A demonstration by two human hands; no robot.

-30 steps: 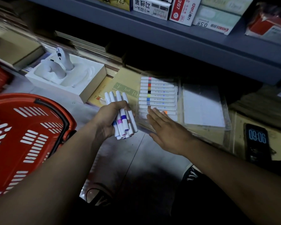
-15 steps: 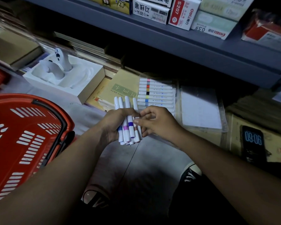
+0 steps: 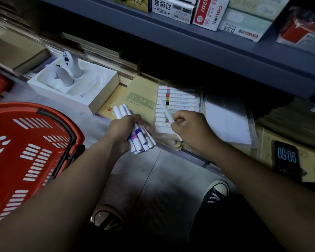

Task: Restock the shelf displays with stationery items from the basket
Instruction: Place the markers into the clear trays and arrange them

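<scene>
Single marker: a white marker (image 3: 166, 113), angled across the clear marker case (image 3: 200, 104) and low over the row lying in it. Whether it touches that row cannot be told.
Right hand (image 3: 191, 130): its fingers (image 3: 178, 118) are curled round the marker's near end, pinching it. Holding it by one end probably leaves the barrel free to drop into a gap.
Marker case: it lies flat on the lowest level, under the grey upper shelf (image 3: 207, 42). The markers inside lie side by side with their colour bands lined up, so the new one likely wants the same direction.
Left hand (image 3: 124, 130): its fingers (image 3: 135, 118) are wrapped tight round a bundle of markers (image 3: 140, 139), caps upward. It sits just beside the case, seemingly as a ready supply.
Basket (image 3: 49, 115): red, near the left arm and within easy reach.
Surroundings: a yellow booklet (image 3: 135, 99) beside the case, a white moulded box (image 3: 91, 91) further left, and a phone (image 3: 286, 157) reading 09:06 at right.
</scene>
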